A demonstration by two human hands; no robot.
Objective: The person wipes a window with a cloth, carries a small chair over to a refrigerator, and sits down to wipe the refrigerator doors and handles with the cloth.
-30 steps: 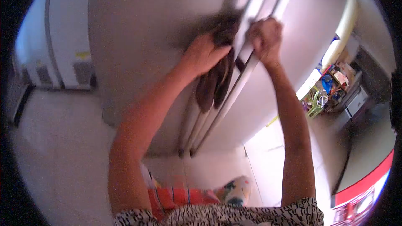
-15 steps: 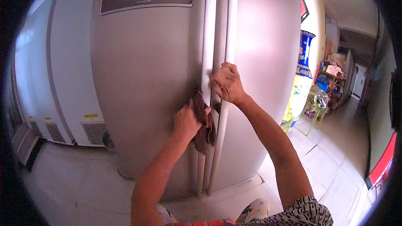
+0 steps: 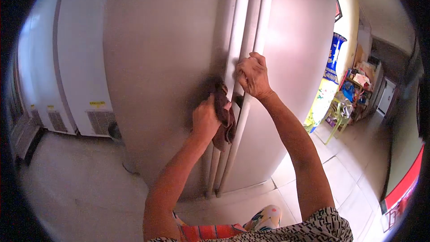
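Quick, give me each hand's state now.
Left hand: closed on the cloth.
Right hand: closed on the fridge handle.

One head-worn fisheye view looks forward and down, close to the tall silver steel refrigerator filling the frame's centre; floor below.

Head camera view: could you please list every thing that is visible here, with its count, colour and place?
steel two-door fridge: one, silver-grey, centre, doors shut
long vertical door handles: two, silver, side by side at the fridge's middle
brown cloth: one, dark brown, against the left handle
white appliance: one, white, left of the fridge
tall porcelain vase: one, blue, right background
cluttered shelf: one, mixed colours, far right
tiled floor: pale, below
left hand: one, grips the cloth
right hand: one, grips the right handle
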